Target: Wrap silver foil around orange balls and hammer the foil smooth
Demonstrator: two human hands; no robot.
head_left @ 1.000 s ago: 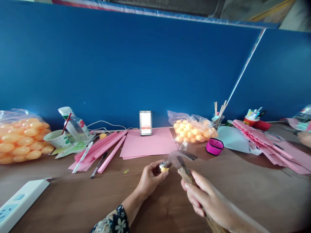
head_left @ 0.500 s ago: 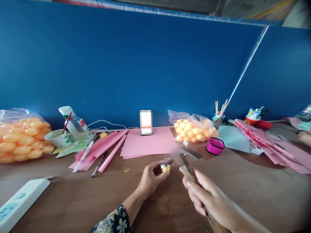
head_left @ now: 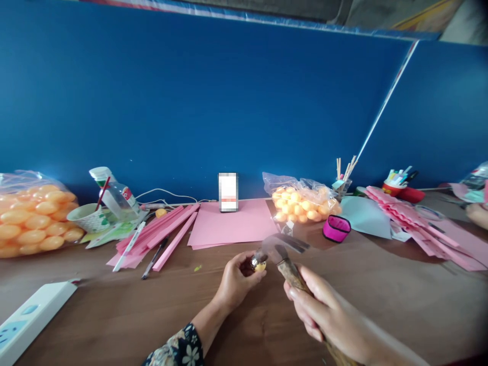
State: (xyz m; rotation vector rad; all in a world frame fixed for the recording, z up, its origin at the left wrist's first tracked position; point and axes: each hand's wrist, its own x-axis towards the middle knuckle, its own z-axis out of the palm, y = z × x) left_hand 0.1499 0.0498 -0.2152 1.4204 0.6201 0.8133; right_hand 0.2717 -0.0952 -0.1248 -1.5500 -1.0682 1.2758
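My left hand (head_left: 238,277) is closed round a small ball (head_left: 261,266), shiny silver on top and pale orange below, low over the table. The fingers partly cover it. In my right hand (head_left: 310,305) is a claw hammer (head_left: 292,274) with a worn wooden handle, gripped with the fingers wrapped round. The hammer's blurred head lies right over the silver part of the ball, its claw pointing right. Whether head and ball touch, I cannot tell.
Pink sheets (head_left: 232,226) lie behind the hands, with a phone (head_left: 228,192) upright on them. Bags of orange balls (head_left: 305,203) stand on both sides. Pink strips (head_left: 152,229), pens and a power strip (head_left: 36,315) are on the left; a magenta band (head_left: 336,229) is on the right.
The hammer's head has come slightly down and left, closer over the ball. My right hand has shifted a little left with it. My left hand keeps its hold.
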